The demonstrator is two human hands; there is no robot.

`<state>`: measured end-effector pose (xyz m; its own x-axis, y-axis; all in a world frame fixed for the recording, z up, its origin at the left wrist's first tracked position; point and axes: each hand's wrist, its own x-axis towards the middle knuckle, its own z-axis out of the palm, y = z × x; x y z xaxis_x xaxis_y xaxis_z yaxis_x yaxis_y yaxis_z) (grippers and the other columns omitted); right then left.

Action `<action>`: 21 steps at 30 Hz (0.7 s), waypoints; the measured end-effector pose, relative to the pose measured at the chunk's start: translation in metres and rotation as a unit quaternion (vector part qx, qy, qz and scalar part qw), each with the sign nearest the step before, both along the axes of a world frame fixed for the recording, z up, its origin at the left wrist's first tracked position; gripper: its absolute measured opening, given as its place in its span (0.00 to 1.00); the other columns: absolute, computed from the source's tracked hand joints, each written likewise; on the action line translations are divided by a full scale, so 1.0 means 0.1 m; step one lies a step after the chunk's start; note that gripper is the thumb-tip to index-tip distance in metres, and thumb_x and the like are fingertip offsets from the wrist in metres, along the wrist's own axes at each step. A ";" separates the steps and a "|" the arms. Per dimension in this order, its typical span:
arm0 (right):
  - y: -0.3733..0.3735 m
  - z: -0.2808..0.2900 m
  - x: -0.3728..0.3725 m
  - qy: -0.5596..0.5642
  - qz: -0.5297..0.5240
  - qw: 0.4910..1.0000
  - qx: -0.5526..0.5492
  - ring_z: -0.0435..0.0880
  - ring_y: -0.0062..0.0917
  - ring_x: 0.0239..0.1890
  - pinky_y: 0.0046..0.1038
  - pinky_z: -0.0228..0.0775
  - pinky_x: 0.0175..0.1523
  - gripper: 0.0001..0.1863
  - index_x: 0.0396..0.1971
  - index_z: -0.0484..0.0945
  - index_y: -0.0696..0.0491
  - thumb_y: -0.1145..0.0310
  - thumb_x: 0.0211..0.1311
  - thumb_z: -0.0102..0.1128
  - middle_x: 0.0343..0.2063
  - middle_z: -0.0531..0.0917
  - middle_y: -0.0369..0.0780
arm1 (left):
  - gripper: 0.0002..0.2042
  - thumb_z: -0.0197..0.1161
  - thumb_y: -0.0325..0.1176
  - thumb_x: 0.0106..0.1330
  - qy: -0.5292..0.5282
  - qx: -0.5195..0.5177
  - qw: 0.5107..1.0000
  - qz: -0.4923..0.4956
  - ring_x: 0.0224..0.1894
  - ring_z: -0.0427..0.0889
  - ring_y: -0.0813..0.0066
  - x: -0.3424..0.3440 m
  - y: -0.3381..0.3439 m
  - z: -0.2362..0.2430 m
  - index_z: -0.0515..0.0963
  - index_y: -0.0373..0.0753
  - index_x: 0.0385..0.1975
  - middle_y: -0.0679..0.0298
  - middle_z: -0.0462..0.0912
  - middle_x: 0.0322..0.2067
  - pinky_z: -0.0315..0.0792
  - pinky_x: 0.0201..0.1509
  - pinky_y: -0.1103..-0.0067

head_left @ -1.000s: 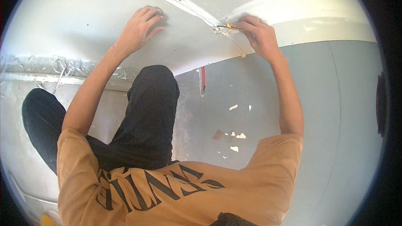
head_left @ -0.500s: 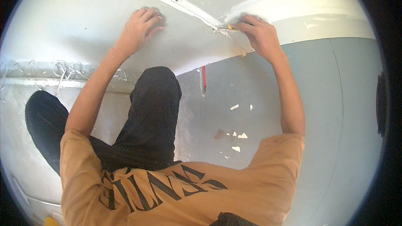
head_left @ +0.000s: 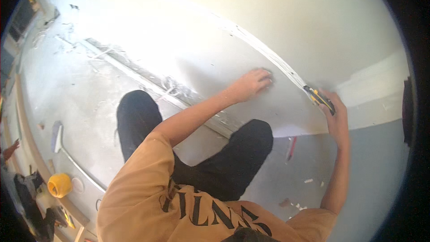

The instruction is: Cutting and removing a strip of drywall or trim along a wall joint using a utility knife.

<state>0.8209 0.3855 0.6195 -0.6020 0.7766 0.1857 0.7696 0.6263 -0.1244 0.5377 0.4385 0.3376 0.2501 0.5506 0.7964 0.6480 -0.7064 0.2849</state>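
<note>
My left hand rests against the pale board wall, fingers apart and lightly bent, with nothing visible in it. To its upper right runs a white plastered seam. My right hand grips a yellow-and-black utility knife, its front end at the lower end of that seam; whether the blade cuts into it cannot be told. My dark-trousered knees are bent below the wall.
At left are a long-handled pale tool, a yellow round container, wooden boards and dark clutter. A pipe with loose white scraps runs along the wall's foot. A red object lies below my hands.
The view has swung left, bringing floor and clutter into sight and shifting both hands down and right in the picture. My hands appear closer together; the knife shows more fully.
</note>
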 end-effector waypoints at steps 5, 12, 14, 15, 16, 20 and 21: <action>0.01 -0.79 -0.49 0.289 -0.036 0.943 -0.161 0.80 0.16 0.43 0.20 0.72 0.46 0.20 0.64 0.85 0.56 0.77 0.75 0.65 0.43 0.86 0.35 | 0.38 0.62 0.49 0.81 0.084 0.079 0.982 0.152 0.88 0.50 0.54 -0.97 0.14 0.13 0.56 0.55 0.87 0.59 0.55 0.86 0.47 0.91 0.51; 0.06 -1.42 -1.52 0.422 0.075 0.873 -0.232 0.87 0.20 0.53 0.23 0.79 0.55 0.29 0.68 0.81 0.56 0.78 0.67 0.74 0.55 0.88 0.39 | 0.35 0.61 0.50 0.81 0.148 0.034 0.922 0.356 0.88 0.51 0.55 -2.77 -0.03 -0.02 0.61 0.52 0.86 0.57 0.53 0.87 0.45 0.89 0.47; 0.03 -1.45 -1.70 0.422 0.104 0.865 -0.251 0.86 0.26 0.62 0.27 0.76 0.67 0.33 0.71 0.78 0.55 0.78 0.66 0.74 0.59 0.87 0.40 | 0.36 0.60 0.50 0.82 -0.130 -0.037 0.911 0.389 0.87 0.55 0.48 -2.87 -0.06 -0.01 0.61 0.39 0.84 0.49 0.58 0.85 0.50 0.88 0.50; 0.03 -1.48 -1.88 0.424 0.113 0.863 -0.252 0.86 0.26 0.62 0.27 0.76 0.67 0.33 0.71 0.78 0.55 0.78 0.66 0.74 0.59 0.87 0.40 | 0.39 0.57 0.52 0.84 -0.260 -0.059 0.873 0.409 0.84 0.59 0.41 -3.14 -0.11 -0.03 0.58 0.28 0.83 0.39 0.60 0.82 0.53 0.88 0.57; 0.05 -1.56 -2.13 0.428 0.112 0.856 -0.267 0.86 0.24 0.59 0.25 0.76 0.64 0.33 0.72 0.78 0.54 0.77 0.67 0.74 0.58 0.87 0.39 | 0.39 0.53 0.53 0.85 -0.386 -0.178 0.777 0.464 0.82 0.62 0.39 -3.55 -0.21 -0.08 0.55 0.28 0.84 0.35 0.61 0.81 0.59 0.85 0.58; 0.10 -1.78 -2.50 0.429 0.055 0.823 -0.370 0.84 0.17 0.48 0.22 0.75 0.55 0.30 0.73 0.77 0.52 0.72 0.72 0.71 0.55 0.87 0.37 | 0.35 0.53 0.35 0.85 -0.261 -0.099 0.832 0.480 0.85 0.57 0.40 -3.85 -0.39 -0.19 0.49 0.28 0.85 0.38 0.53 0.84 0.58 0.86 0.58; 0.12 -1.86 -2.57 0.426 0.052 0.825 -0.368 0.84 0.17 0.48 0.22 0.75 0.55 0.30 0.73 0.77 0.52 0.72 0.72 0.71 0.55 0.87 0.37 | 0.35 0.53 0.35 0.85 -0.264 -0.101 0.832 0.477 0.85 0.57 0.40 -3.83 -0.35 -0.10 0.49 0.28 0.85 0.38 0.53 0.84 0.58 0.86 0.58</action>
<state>0.5639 0.3977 0.4337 -0.5669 0.8201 0.0775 0.1527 0.1971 -0.9684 0.1543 0.4032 0.3280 -0.7334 0.4333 0.5238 0.6331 0.1549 0.7584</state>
